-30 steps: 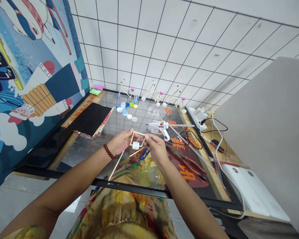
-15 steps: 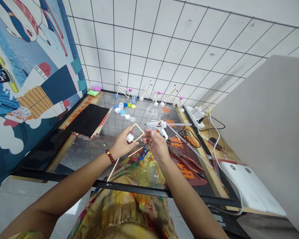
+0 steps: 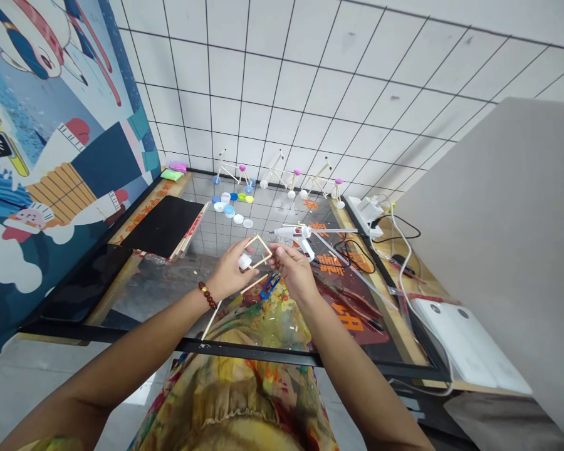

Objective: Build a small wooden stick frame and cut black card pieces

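My left hand [image 3: 228, 274], with a beaded bracelet at the wrist, grips a small frame of thin wooden sticks [image 3: 265, 245]. A white bottle cap [image 3: 244, 261] is on the frame's near left side, against the left fingers. At the frame's right corner, my right hand [image 3: 294, 270] is closed with its fingertips pinched together; exactly what lies between them is hard to see. Just below the hands lies a small blue tool [image 3: 269, 286], beside a loose wooden stick [image 3: 254, 284]. A white glue gun [image 3: 294, 234] rests on the table beyond my right hand.
Three stick-and-cap bicycle models [image 3: 276, 175] stand along the back wall. Several coloured caps [image 3: 229, 210] lie before them. A black sheet [image 3: 167, 227] is on the left; pliers [image 3: 352, 304], a power strip [image 3: 365, 213], cables and a white box [image 3: 465, 344] are on the right.
The view has shifted slightly. The stick frame is turned a little in my hands, and my right fingertips stay at its right corner.
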Demonstrator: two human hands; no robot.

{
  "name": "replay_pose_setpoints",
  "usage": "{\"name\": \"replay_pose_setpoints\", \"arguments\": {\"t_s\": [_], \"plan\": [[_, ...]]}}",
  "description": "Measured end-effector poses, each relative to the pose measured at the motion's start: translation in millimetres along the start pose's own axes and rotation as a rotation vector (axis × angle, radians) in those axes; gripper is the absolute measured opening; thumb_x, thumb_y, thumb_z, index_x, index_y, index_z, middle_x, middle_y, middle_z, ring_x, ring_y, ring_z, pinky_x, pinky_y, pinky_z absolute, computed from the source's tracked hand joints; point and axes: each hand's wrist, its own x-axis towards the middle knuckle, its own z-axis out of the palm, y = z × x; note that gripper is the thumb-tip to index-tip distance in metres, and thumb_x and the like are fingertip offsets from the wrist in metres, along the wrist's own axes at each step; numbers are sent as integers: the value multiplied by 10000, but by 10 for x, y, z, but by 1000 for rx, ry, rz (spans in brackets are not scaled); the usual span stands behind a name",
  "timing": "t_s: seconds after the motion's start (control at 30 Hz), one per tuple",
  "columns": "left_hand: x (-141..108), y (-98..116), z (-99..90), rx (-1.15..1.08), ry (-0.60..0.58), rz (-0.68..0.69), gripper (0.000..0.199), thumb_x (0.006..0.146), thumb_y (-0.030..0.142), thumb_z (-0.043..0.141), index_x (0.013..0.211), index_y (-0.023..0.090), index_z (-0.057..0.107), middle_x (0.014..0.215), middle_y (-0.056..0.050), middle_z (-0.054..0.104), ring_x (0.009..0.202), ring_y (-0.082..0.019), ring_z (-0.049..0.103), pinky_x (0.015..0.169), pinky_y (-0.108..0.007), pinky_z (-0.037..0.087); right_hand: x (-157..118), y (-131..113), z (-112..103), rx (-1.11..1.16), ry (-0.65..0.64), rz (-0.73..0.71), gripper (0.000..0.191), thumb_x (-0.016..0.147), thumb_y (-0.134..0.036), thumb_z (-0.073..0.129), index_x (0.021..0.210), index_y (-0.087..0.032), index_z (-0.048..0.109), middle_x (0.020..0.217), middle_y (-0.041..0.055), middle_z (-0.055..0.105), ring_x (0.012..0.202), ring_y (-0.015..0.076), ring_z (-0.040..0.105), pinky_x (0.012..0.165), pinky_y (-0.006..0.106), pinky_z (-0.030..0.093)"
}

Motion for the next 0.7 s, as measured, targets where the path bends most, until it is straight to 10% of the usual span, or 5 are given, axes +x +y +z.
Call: {"name": "replay_pose_setpoints", "arguments": {"t_s": [0.47, 0.7], "plan": [[-12, 3, -50, 140, 17, 108, 787, 724, 107, 693, 1433, 191, 362, 1314, -132, 524, 1203, -260, 542, 999, -401, 468, 1, 42, 9, -60, 10, 31, 297, 586, -382, 848, 792, -200, 735, 666, -26, 673, 579, 95, 554, 603, 237, 443], [34, -38, -134, 122, 78, 2, 624, 766, 206, 678, 1353, 223, 467, 1171, -86, 593, 908, -201, 617, 694, -291, 515, 2, 140, 28, -135, 13, -28, 318, 705, -477, 748, 850, -197, 716, 711, 1, 691, 562, 109, 542, 578, 249, 437]]}}
